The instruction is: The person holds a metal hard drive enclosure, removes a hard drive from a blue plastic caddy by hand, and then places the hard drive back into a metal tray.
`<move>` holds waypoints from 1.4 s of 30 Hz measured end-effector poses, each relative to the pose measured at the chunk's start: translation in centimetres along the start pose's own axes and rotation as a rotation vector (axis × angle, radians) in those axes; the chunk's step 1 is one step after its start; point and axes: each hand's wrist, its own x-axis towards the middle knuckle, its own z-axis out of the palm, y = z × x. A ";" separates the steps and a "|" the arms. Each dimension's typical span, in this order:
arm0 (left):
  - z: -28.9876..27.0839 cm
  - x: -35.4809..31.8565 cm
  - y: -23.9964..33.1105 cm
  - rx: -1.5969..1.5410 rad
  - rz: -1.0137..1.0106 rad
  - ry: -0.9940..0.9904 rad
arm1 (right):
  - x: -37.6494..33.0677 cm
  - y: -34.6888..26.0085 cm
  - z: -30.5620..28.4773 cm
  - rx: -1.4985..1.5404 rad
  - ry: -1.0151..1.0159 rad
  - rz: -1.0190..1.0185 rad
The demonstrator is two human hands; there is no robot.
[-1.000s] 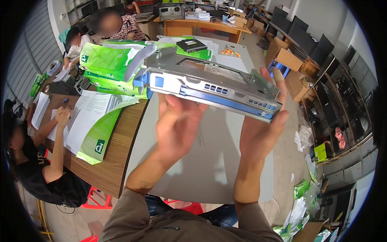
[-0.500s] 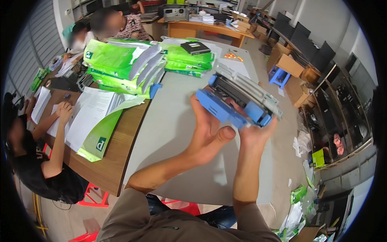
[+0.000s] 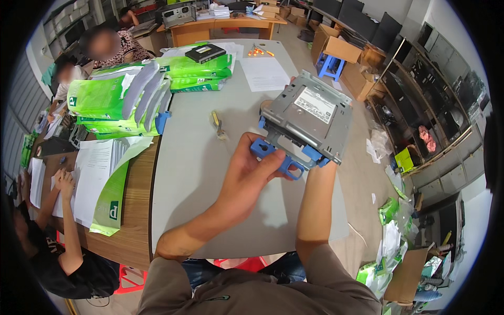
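Observation:
Above the grey table (image 3: 194, 194) I hold a silver metal drive cage (image 3: 294, 122), tilted toward me, with a white-labelled metal drive face on top. Blue plastic parts run along its near edge. My left hand (image 3: 254, 167) is closed on the blue plastic latch (image 3: 295, 171), thumb on top. My right hand (image 3: 322, 172) supports the cage from beneath at its near right corner; the cage hides most of those fingers. A small yellow-and-black tool (image 3: 216, 122) lies on the table left of the cage.
Green paper packs (image 3: 100, 100) are stacked at the left, with a black flat device (image 3: 205, 52) on another stack. Beyond the cage lie a printed sheet (image 3: 262, 73) and orange-handled tools (image 3: 258, 51). A co-worker's hands (image 3: 64, 182) rest near an open paper pack (image 3: 113, 194).
The cage has turned so its labelled metal face shows on top. My left hand has moved onto the blue latch. The view has shifted right, revealing the small tool and the sheet.

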 end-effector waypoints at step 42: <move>-1.0 1.1 0.0 0.532 0.251 -0.020 | -1.2 -0.8 5.4 -0.060 0.418 -0.186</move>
